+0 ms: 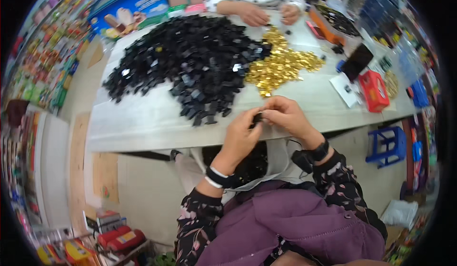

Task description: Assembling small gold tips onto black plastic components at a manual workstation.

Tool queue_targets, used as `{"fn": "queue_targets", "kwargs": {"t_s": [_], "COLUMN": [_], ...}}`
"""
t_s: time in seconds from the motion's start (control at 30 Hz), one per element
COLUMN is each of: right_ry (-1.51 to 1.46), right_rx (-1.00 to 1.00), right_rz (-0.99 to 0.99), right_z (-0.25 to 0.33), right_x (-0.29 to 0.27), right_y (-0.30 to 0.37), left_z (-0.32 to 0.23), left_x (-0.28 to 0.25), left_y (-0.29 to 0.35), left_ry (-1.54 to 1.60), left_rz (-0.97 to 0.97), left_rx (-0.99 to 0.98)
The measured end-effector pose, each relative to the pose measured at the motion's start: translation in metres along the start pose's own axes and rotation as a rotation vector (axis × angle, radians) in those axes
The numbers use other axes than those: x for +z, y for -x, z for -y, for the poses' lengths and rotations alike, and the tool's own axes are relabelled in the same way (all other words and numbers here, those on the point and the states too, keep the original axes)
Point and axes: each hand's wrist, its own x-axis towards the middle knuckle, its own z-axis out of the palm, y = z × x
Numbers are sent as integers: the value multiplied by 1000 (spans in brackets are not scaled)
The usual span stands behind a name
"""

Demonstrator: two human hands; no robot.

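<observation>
My left hand [241, 138] is closed around a small black piece [257, 119], above the near edge of the table. Beside it, the thumb and fingers of my right hand [288, 117] pinch together against that piece; whether they hold a second part is too small to see. Beyond my hands a heap of small gold pieces [281, 70] lies on the table. To its left spreads a large pile of flat, shiny black pieces [190, 56]. Below my hands an open white bag [278, 159] sits at my lap with dark pieces inside.
Across the pale table [138, 128], a person's hands [254, 14] work by the gold heap. At the right lie an orange box [328, 25], a black phone [358, 61] and a red container [373, 90]. A blue stool [386, 146] stands on the floor; stocked shelves [43, 70] line the left.
</observation>
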Motion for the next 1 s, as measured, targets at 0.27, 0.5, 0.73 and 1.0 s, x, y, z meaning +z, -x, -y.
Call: {"fn": "queue_targets", "kwargs": {"t_s": [0.27,0.5,0.73,1.0], "right_ry": [49,-115,-93,39], "right_rx": [-31,-61,26,148], "right_rz": [-61,-89,-103,10], "right_z": [-4,-25,-9,-9], "right_x": [-6,-16,-1,-17], "right_y": [5,5,7,7], "left_z": [8,2,6,6], "left_x": [9,7,7,7], "left_y": [7,5,5,6], "left_ry": [-70,-22,-27,-64], "left_rz": [-121,-100,-65,-11], "left_rx": [15,147,198,163]}}
